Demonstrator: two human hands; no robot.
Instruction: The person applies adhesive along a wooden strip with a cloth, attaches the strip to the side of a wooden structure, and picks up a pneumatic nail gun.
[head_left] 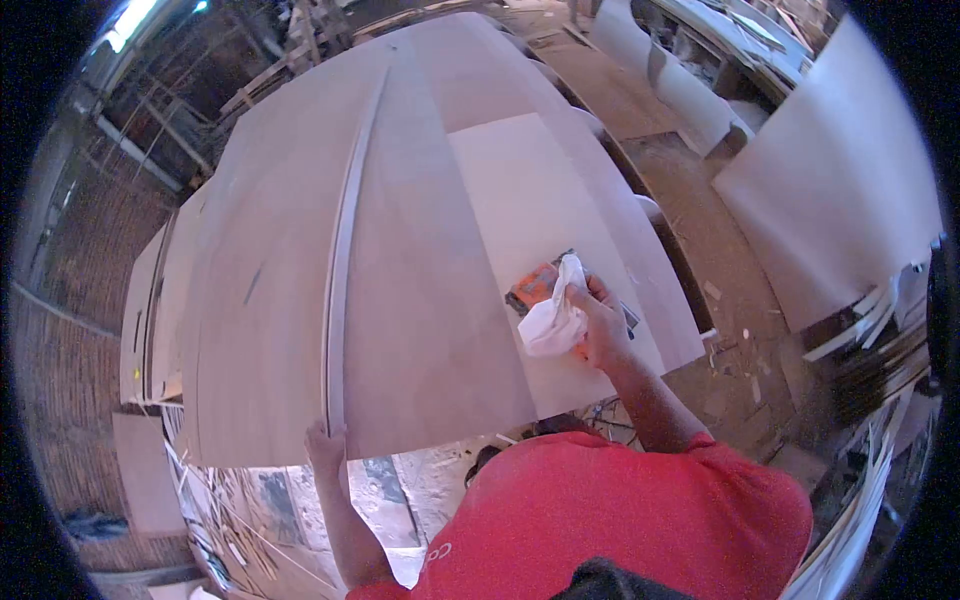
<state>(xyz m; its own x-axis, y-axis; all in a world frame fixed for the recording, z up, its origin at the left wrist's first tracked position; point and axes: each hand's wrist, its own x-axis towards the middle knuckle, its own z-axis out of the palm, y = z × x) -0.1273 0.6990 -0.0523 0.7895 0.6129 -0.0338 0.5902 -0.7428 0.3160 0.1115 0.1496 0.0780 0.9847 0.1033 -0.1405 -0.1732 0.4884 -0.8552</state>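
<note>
Holding white material [553,328], right hand [603,322] partly hides an orange item [535,287].

On our right we see a large pale sheet [835,180], tilted, with thin strips [870,325] by its lower edge. Small scraps [712,291] dot the brown floor [735,330]. Upper left, we notice a bright light [132,22] and, farther down, a ribbed brown surface [65,350].
</note>
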